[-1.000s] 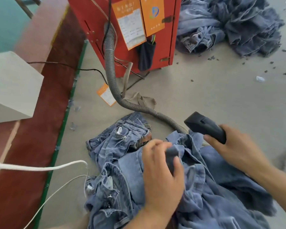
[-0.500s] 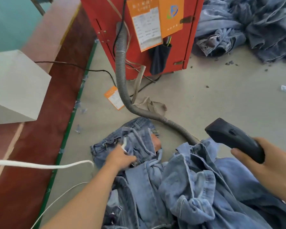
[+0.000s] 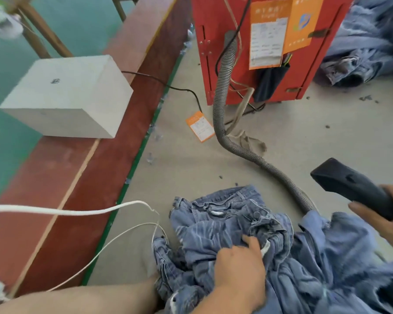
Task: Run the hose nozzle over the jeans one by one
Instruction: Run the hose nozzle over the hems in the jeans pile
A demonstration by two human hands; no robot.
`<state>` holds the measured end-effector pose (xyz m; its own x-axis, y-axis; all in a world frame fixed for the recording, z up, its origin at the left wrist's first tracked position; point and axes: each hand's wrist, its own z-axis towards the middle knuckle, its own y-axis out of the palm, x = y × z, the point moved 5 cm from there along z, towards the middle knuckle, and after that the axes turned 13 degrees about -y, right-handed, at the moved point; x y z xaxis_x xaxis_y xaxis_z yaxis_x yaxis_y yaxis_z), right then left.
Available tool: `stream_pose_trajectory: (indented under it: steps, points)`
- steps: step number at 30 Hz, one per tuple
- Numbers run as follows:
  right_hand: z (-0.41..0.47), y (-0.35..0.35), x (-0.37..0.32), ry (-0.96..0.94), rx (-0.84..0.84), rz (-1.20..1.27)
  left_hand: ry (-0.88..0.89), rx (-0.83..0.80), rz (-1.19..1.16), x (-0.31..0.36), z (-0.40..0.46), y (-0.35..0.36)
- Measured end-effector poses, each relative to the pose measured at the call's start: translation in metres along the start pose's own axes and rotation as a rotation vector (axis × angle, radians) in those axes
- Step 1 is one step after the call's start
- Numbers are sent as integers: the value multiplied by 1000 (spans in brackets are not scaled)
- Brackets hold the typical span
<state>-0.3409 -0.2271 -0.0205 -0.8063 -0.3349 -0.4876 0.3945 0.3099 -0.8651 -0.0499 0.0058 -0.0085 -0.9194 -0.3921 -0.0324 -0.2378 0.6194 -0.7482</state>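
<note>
The left hand point(image 3: 238, 264) had drawn back from the far waistband toward the body and now clutched a bunched fold of the jeans point(image 3: 225, 225), which lay heaped on the floor point(image 3: 293, 141) just below the hose point(image 3: 222, 82); the right hand point(image 3: 381, 218) still grasped the black nozzle point(image 3: 349, 184), held above the denim, not touching it; the red machine point(image 3: 270, 87) stood behind.
</note>
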Motion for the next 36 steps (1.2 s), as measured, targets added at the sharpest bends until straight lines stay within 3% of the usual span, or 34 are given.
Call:
stream_pose_trajectory:
  steps: [8, 17, 19, 23, 26, 30, 33, 36]
  points:
    - [-26, -17, -155, -184, -188, 14, -23, 128, 7, -3, -8, -2]
    - [-34, -12, -172, -382, -571, -15, -57, 205, -84, -6, -10, -1]
    - [-30, 7, -185, -408, -551, -66, -38, 192, -69, -3, -13, 1]
    - [-9, 15, -207, -351, -276, 26, -43, 131, -16, -2, -12, 1]
    - [-4, -8, -186, -313, -323, 44, -58, 148, -13, -2, -8, -3]
    - [-18, -11, -172, -324, -604, 62, 30, 356, 5, 6, -20, -16]
    - [-16, 5, -186, -337, -642, 45, 212, 762, -26, 19, -47, -16]
    - [-19, 14, -193, -374, -612, -33, 246, 899, -82, 17, -54, -13]
